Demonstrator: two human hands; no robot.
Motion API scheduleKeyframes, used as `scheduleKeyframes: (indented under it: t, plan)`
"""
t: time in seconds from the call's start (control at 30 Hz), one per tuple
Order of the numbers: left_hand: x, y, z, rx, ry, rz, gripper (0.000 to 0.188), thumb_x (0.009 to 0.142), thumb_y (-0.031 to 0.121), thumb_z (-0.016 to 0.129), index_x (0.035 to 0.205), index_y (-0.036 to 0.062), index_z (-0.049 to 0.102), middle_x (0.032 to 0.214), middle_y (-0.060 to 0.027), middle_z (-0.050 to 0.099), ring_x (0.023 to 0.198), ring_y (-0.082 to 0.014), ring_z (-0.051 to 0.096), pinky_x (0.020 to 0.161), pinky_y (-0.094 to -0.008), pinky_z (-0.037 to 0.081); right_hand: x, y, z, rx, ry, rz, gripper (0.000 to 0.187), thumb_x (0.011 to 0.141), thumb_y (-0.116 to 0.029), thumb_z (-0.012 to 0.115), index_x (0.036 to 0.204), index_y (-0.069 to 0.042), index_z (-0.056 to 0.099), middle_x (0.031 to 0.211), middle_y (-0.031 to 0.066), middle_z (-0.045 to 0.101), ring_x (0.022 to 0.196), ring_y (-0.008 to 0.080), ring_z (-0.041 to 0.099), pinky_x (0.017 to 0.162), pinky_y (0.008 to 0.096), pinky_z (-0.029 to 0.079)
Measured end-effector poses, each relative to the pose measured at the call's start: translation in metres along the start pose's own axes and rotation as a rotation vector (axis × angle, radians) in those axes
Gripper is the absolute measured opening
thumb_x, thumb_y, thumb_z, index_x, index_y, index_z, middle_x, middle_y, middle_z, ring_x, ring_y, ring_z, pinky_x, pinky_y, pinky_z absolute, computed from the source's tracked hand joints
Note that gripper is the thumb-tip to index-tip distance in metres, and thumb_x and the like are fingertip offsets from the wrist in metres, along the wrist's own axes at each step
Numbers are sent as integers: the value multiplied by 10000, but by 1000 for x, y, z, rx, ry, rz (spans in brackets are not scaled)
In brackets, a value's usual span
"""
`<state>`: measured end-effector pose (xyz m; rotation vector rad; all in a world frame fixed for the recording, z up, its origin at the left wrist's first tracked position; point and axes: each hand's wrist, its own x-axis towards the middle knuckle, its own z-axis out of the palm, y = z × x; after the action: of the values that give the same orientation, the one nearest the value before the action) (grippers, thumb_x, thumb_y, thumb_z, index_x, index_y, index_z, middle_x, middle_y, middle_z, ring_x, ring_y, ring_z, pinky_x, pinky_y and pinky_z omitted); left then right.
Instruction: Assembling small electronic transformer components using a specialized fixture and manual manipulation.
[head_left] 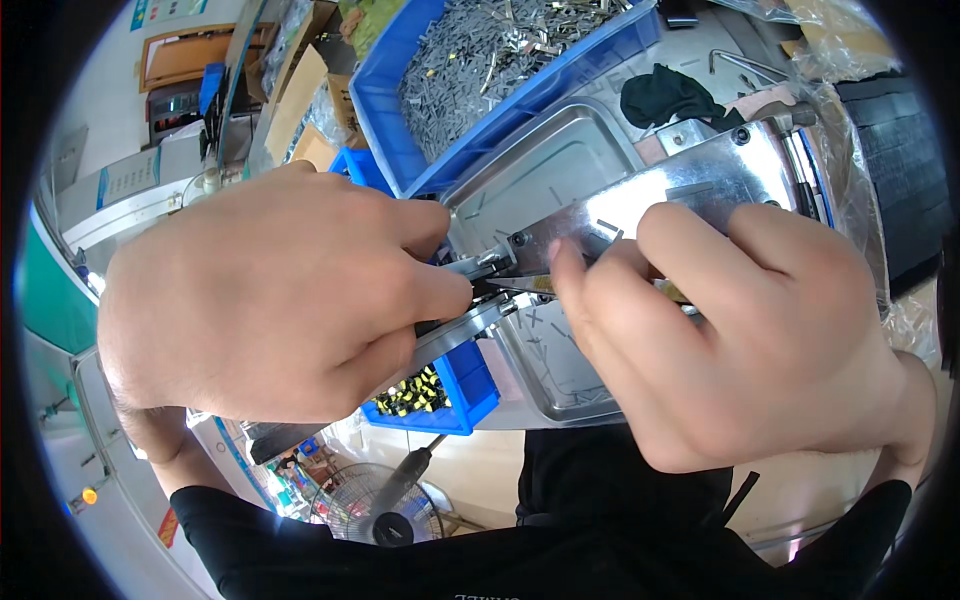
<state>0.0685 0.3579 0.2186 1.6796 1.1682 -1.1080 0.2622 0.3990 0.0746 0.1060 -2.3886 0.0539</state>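
Observation:
My left hand (pixel 280 300) is closed, its thumb and forefinger reaching to the narrow left end of a shiny metal fixture (pixel 745 165); what lies between the fingertips is hidden. Over the fixture's front edge, my right hand (pixel 740 340) is closed with curled fingers. Close to its fingertips a thin grey strip (pixel 612 238) shows, and I cannot tell whether it is held or lies on the plate. Another grey strip (pixel 690 187) rests on the bright plate. Beneath the fixture sits a shallow steel tray (pixel 615 150) with several loose strips in it.
A big blue bin (pixel 375 110) heaped with grey strips stands at the back. Below my left hand, a smaller blue bin (pixel 470 385) holds black-and-yellow parts. A black cloth (pixel 665 97) and hex keys (pixel 745 65) lie at the back right. A fan (pixel 375 505) stands low at the left.

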Motion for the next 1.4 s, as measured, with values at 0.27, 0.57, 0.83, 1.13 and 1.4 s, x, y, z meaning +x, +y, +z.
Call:
scheduleKeyframes:
  t: [0.27, 0.57, 0.83, 1.13, 1.4]
  plan:
    - [-1, -6, 2, 46, 52, 36, 281, 761, 120, 607, 1008, 70, 732, 909, -141, 635, 662, -289, 659, 570, -418, 502, -14, 10, -23, -38, -143, -12, 257, 726, -118, 778, 969, -31, 784, 762, 25, 560, 666, 154, 530, 511, 261, 351]
    - [15, -13, 3, -23, 37, 56, 188, 775, 80, 610, 904, 44, 741, 956, -132, 629, 592, -269, 632, 554, -412, 479, 44, 1, -15, -112, -136, 60, 375, 737, -129, 823, 1104, -80, 759, 853, 39, 588, 693, 161, 530, 546, 269, 394]
    - [35, -16, 18, -22, 116, 66, 131, 830, 86, 619, 891, 38, 725, 986, -115, 621, 787, -287, 673, 662, -440, 513, -55, -5, -50, -212, -150, 163, 494, 747, -139, 863, 1224, -123, 737, 934, 52, 613, 716, 167, 531, 576, 276, 432]
    - [40, -18, 22, 28, 305, 179, 157, 770, 66, 670, 901, 60, 755, 1009, -88, 645, 772, -292, 687, 662, -429, 530, -74, -10, -83, -415, -65, 361, 543, 805, -222, 788, 1334, -158, 688, 935, 109, 761, 746, 351, 694, 615, 493, 512]
    - [24, -30, 10, -87, 252, 223, 221, 729, -10, 666, 923, 7, 770, 946, -107, 663, 707, -224, 661, 579, -364, 504, -151, -9, -64, -279, -277, 797, 454, 950, 41, 634, 1393, -48, 594, 1190, 127, 719, 941, 216, 710, 715, 325, 589]
